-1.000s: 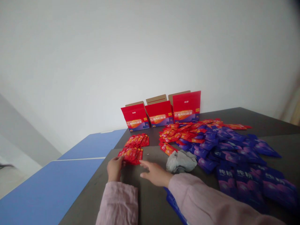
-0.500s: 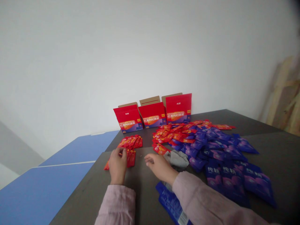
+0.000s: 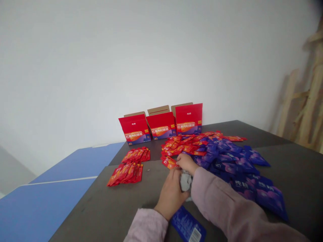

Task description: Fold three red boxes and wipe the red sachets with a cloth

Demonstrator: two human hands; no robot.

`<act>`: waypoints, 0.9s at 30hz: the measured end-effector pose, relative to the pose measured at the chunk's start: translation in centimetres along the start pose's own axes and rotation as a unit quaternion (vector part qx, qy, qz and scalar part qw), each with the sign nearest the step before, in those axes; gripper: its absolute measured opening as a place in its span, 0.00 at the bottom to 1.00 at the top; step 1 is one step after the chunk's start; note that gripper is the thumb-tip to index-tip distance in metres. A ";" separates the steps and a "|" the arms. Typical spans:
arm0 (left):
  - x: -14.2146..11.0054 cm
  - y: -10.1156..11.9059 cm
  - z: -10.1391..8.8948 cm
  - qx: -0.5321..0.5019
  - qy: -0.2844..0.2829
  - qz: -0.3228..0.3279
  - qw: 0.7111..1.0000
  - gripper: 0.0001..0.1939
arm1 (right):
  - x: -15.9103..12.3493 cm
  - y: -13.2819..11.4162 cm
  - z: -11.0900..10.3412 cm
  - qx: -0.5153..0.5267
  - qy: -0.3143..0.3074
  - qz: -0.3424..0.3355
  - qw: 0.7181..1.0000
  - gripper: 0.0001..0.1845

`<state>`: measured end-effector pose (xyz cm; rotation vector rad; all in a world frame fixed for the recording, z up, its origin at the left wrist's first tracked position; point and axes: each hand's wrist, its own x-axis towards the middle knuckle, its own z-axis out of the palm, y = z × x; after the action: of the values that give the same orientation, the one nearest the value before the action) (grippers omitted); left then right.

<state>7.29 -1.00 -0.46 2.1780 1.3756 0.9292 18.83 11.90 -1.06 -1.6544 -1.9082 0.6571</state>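
My left hand (image 3: 172, 195) curls around the near-left side of a crumpled grey cloth (image 3: 186, 181), thumb and fingers against it. Just beyond, my right hand (image 3: 187, 163) has its fingers closed at the right end of a single red sachet (image 3: 168, 162); the exact grip is partly hidden. Behind that sachet lies a loose heap of red sachets (image 3: 181, 144). A large pile of purple-blue pouches (image 3: 232, 163) spreads to the right. Under my forearms a blue pouch (image 3: 188, 223) lies with its barcode side up.
Two neat groups of red sachets, a far one (image 3: 136, 154) and a near one (image 3: 126, 173), lie on the left of the dark table (image 3: 91, 205). Three red boxes (image 3: 161, 126) with raised flaps stand at the back. A blue table (image 3: 58, 191) adjoins; wooden pieces (image 3: 305, 111) lean at right.
My left hand has left the near group of red sachets and moved right onto the grey cloth. My right hand has reached forward to the single red sachet. The view has shifted slightly.
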 end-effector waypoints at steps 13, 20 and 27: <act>0.7 -2.4 -1.2 -0.081 0.004 -0.087 0.993 0.22 | 0.4 -1.6 2.1 -0.111 -0.043 -0.024 0.993 0.29; 1.2 -3.9 -2.8 -0.062 0.076 -0.115 0.989 0.15 | 0.4 0.7 1.1 -0.012 -0.070 -0.061 0.996 0.23; 1.7 -6.1 -4.5 -0.053 0.234 -0.215 0.947 0.14 | -1.7 2.7 0.0 0.060 -0.120 -0.071 0.988 0.13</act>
<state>0.71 3.12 -0.67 1.5287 1.8652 1.3503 21.01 10.59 -2.95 -1.4036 -2.0859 0.9283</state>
